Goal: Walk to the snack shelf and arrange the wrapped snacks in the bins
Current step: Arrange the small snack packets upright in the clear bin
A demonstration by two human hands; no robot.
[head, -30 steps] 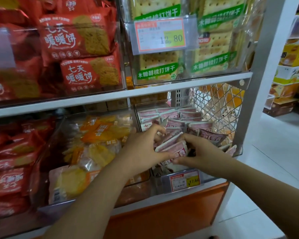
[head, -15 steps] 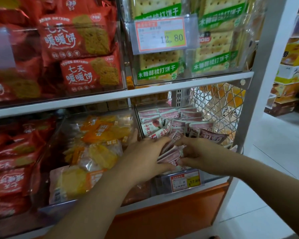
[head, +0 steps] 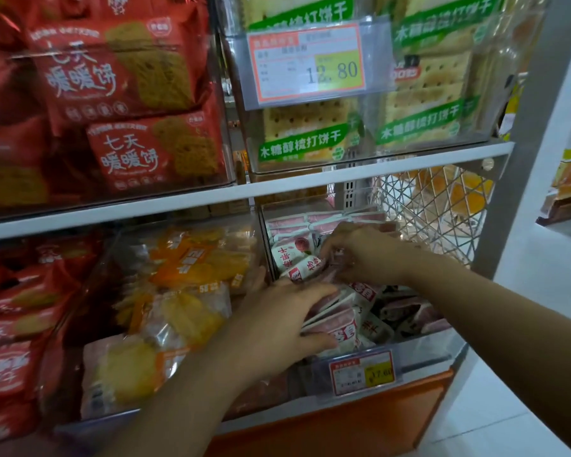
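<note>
Where the red packs (head: 10,324) give way to a bin of orange-yellow snacks (head: 195,268), the left hand (head: 277,319) reaches into the next clear bin (head: 435,352) along, fingers above and thumb below a stack of pink-and-white wrapped snacks (head: 343,328) at its front. Farther right and deeper in that bin, the right hand (head: 366,255) curls its fingers round more of those packets, beside the wire mesh (head: 435,219).
</note>
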